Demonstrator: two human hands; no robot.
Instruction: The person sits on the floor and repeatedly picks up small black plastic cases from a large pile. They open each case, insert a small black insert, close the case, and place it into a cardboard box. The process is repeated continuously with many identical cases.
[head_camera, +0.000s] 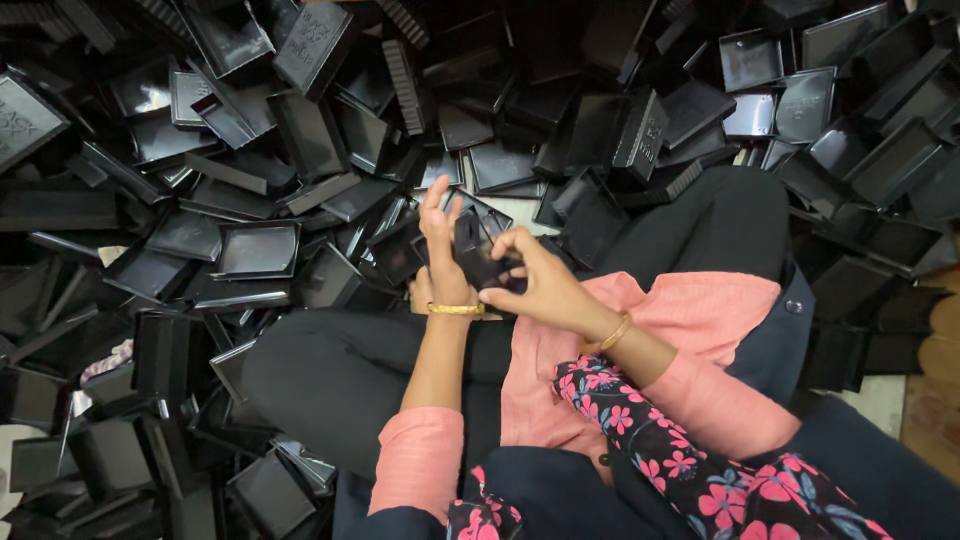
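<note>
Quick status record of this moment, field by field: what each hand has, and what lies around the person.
left hand: fingers raised, palm against a small black box
right hand: fingertips gripping the same box from the other side
wrists: a gold bangle on each
posture: seated cross-legged, black trousers, pink top
surroundings: heap of black trays and lids on all sides

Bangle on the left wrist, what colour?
Gold. The bangle shows best in the head view, just below the left hand holding a small black box.
</note>
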